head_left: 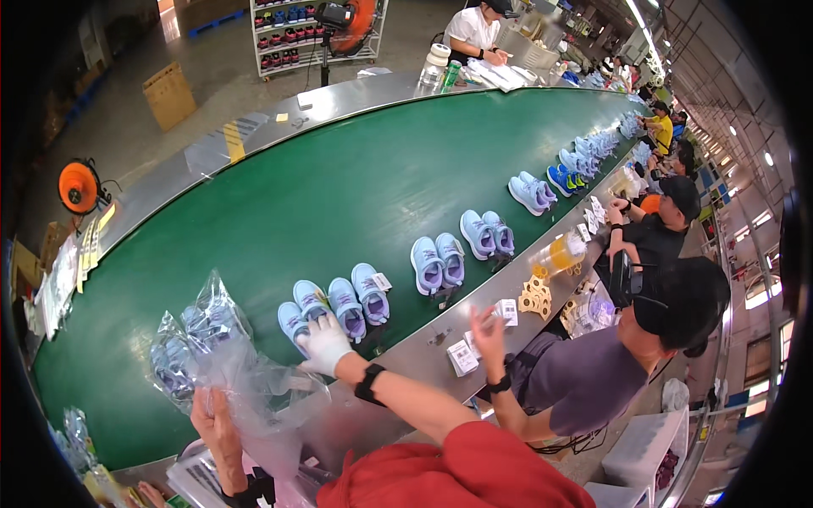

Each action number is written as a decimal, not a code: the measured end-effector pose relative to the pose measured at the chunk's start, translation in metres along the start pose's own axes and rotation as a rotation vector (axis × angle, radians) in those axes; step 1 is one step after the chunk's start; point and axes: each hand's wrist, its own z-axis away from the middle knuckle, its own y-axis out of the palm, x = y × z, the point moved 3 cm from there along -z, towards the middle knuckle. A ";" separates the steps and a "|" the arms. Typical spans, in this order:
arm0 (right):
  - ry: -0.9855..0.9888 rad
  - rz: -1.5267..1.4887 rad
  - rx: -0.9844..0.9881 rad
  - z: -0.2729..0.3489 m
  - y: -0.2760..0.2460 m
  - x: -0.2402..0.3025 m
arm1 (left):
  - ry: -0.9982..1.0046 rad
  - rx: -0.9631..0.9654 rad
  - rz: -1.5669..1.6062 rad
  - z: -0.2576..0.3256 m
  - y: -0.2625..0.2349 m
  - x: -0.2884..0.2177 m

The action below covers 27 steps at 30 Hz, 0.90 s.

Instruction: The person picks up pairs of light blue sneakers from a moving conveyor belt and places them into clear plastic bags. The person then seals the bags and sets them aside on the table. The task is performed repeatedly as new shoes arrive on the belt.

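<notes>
At the near edge of the green belt [279,212], the left hand [217,427] was closed on a crinkly clear plastic bag [222,356]; the gloved right hand [324,343] rested open on a lilac shoe [294,323]. Bag looked light, floppy and slippery, so I'd pinch its rim.

A long green conveyor belt [339,195] is curving through a factory hall, edged by a grey metal counter [423,360]. Beyond its far edge, a wire shelf rack [292,34] and an orange fan [79,187] are standing on the concrete floor [127,51]. Ceiling strip lights [635,13] are glowing.
</notes>
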 end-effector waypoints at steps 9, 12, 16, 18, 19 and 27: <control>-0.012 -0.070 -0.253 -0.020 0.036 -0.022 | -0.026 -0.057 -0.060 0.005 -0.018 0.021; 0.232 -0.614 -0.235 -0.013 -0.014 -0.042 | -0.029 -0.036 -0.006 -0.001 -0.010 0.023; 0.083 -1.940 -0.113 0.047 -0.066 -0.055 | -0.023 0.025 0.027 -0.006 0.007 0.034; -0.068 -2.129 -0.117 0.079 -0.095 -0.041 | -0.040 0.047 0.054 -0.006 0.024 0.023; -0.160 -2.071 -0.092 0.091 -0.099 -0.039 | -0.045 0.059 0.066 -0.006 0.031 0.017; -0.141 -0.318 -0.061 0.123 -0.089 0.001 | 0.172 0.291 -0.135 0.028 0.075 -0.005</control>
